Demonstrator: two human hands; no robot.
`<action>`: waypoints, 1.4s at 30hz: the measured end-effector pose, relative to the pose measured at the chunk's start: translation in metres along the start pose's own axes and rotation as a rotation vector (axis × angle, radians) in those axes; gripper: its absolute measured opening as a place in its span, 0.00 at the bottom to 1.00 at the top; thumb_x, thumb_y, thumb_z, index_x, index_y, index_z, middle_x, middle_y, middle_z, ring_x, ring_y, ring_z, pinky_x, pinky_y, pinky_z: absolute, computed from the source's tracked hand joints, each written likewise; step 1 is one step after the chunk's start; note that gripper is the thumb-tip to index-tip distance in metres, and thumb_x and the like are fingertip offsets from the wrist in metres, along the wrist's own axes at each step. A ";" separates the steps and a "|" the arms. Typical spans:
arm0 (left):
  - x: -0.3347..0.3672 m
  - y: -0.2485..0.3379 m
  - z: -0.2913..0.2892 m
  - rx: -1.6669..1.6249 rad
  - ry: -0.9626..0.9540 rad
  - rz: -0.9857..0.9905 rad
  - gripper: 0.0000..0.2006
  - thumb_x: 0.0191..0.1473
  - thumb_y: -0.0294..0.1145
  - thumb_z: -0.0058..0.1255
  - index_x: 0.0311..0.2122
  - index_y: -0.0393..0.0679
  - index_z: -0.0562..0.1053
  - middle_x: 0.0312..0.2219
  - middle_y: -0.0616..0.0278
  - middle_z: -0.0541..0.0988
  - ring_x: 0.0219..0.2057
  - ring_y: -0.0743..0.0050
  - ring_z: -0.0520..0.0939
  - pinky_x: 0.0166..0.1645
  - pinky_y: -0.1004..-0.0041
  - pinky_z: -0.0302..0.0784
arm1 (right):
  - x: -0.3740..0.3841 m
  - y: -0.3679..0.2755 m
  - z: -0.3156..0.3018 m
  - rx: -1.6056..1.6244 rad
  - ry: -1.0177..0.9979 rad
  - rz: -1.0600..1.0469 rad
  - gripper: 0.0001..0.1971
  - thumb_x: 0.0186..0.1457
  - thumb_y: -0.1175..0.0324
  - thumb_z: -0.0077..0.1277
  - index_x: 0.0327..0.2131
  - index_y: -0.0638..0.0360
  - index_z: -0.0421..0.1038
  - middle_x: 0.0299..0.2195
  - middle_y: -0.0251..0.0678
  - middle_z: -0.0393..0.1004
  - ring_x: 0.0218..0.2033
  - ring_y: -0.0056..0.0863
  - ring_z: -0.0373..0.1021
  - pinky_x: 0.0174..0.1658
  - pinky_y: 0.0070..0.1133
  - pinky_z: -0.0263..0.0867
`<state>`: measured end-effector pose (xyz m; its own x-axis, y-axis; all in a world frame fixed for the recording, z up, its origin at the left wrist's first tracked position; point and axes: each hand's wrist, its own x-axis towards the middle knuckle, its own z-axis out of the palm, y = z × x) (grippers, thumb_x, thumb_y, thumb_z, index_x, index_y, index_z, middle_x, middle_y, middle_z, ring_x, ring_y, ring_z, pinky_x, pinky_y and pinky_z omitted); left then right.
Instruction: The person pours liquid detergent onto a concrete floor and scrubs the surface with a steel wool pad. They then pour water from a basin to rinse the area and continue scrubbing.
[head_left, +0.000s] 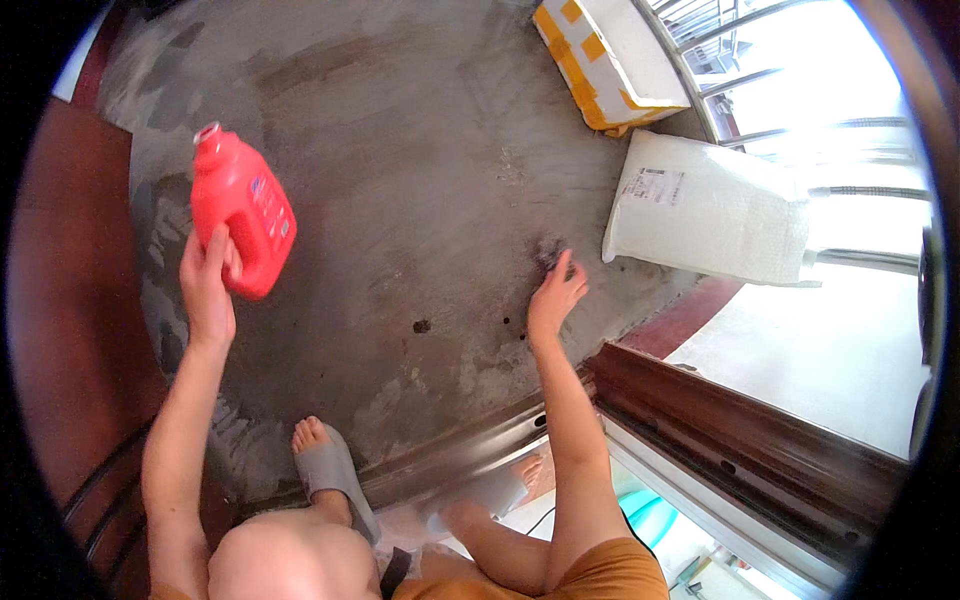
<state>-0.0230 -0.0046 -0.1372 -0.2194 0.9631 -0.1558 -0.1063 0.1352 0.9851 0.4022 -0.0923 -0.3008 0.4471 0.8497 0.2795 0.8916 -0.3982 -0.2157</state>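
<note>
My left hand (212,270) is closed round the handle of a red plastic jug (243,205). The jug tilts slightly, with its narrow neck toward the top left; a pale rim shows at the mouth and a label on its side. Over the grey floor, my right hand (558,295) reaches forward with its fingers apart and somewhat blurred. Just beyond its fingertips is a dark, smeared patch (548,252); whether it is a loose thing or a mark on the floor I cannot make out. Nothing is plainly held in that hand.
A white foam box (590,75) with yellow tape stands at the far right beside a metal railing (745,85). Nearer lies a white wrapped package (700,205). Dark brown door framing (750,460) runs at the lower right; a brown panel (75,280) stands left. My slippered foot (328,465) is below.
</note>
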 end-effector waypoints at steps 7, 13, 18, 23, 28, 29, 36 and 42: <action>-0.020 -0.016 0.014 -0.129 -0.007 -0.105 0.08 0.59 0.37 0.45 0.32 0.46 0.65 0.18 0.75 0.60 0.19 0.88 0.60 0.25 0.82 0.57 | 0.123 -0.012 0.063 -0.105 0.057 0.093 0.25 0.50 0.77 0.47 0.53 0.56 0.61 0.48 0.48 0.59 0.44 0.46 0.59 0.46 0.33 0.60; -0.010 -0.001 0.005 -0.079 0.033 -0.026 0.09 0.59 0.38 0.45 0.31 0.47 0.66 0.19 0.75 0.60 0.19 0.88 0.60 0.24 0.83 0.55 | 0.140 -0.170 0.087 0.065 0.036 -0.200 0.21 0.51 0.74 0.43 0.51 0.54 0.62 0.46 0.43 0.64 0.42 0.42 0.63 0.41 0.31 0.63; -0.004 -0.005 0.003 -0.107 0.064 0.014 0.08 0.60 0.37 0.45 0.31 0.46 0.66 0.20 0.75 0.60 0.20 0.88 0.60 0.25 0.83 0.56 | 0.031 -0.281 0.073 0.155 -0.236 -0.502 0.23 0.51 0.70 0.43 0.53 0.55 0.61 0.49 0.40 0.63 0.44 0.39 0.63 0.40 0.32 0.63; 0.002 0.003 -0.010 -0.160 0.061 0.059 0.08 0.60 0.37 0.44 0.31 0.45 0.66 0.20 0.75 0.60 0.20 0.88 0.59 0.25 0.82 0.56 | -0.093 -0.287 0.021 0.407 -0.400 -0.913 0.27 0.49 0.71 0.43 0.56 0.57 0.59 0.50 0.39 0.61 0.44 0.34 0.61 0.45 0.28 0.61; 0.000 0.003 -0.043 -0.149 0.027 0.052 0.08 0.60 0.37 0.44 0.31 0.46 0.66 0.20 0.75 0.60 0.20 0.87 0.59 0.26 0.82 0.56 | -0.107 -0.161 -0.033 0.322 -0.595 -0.930 0.30 0.49 0.74 0.41 0.59 0.53 0.53 0.53 0.41 0.59 0.44 0.36 0.63 0.47 0.30 0.60; -0.001 -0.001 -0.051 -0.147 0.036 0.048 0.08 0.60 0.37 0.44 0.31 0.46 0.65 0.20 0.75 0.60 0.21 0.87 0.59 0.26 0.82 0.56 | -0.099 -0.131 -0.044 0.272 -0.725 -0.893 0.31 0.50 0.75 0.41 0.60 0.51 0.52 0.54 0.42 0.59 0.46 0.38 0.63 0.49 0.31 0.60; -0.003 -0.019 -0.072 -0.115 0.046 0.022 0.10 0.59 0.38 0.46 0.30 0.44 0.65 0.19 0.73 0.63 0.20 0.87 0.62 0.28 0.81 0.58 | -0.048 0.005 -0.048 0.086 -0.396 -0.439 0.19 0.47 0.76 0.46 0.45 0.51 0.68 0.47 0.41 0.66 0.46 0.43 0.62 0.49 0.34 0.58; -0.006 -0.018 -0.062 -0.120 -0.028 0.047 0.11 0.58 0.39 0.47 0.29 0.44 0.66 0.19 0.73 0.63 0.20 0.87 0.62 0.28 0.81 0.58 | -0.133 -0.050 -0.042 0.485 -0.757 -0.203 0.12 0.50 0.64 0.50 0.38 0.55 0.71 0.41 0.44 0.68 0.45 0.43 0.62 0.48 0.32 0.58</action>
<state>-0.0802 -0.0273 -0.1586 -0.2003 0.9740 -0.1058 -0.2121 0.0624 0.9753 0.3008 -0.1998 -0.2880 -0.0329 0.9550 -0.2948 0.7432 -0.1738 -0.6461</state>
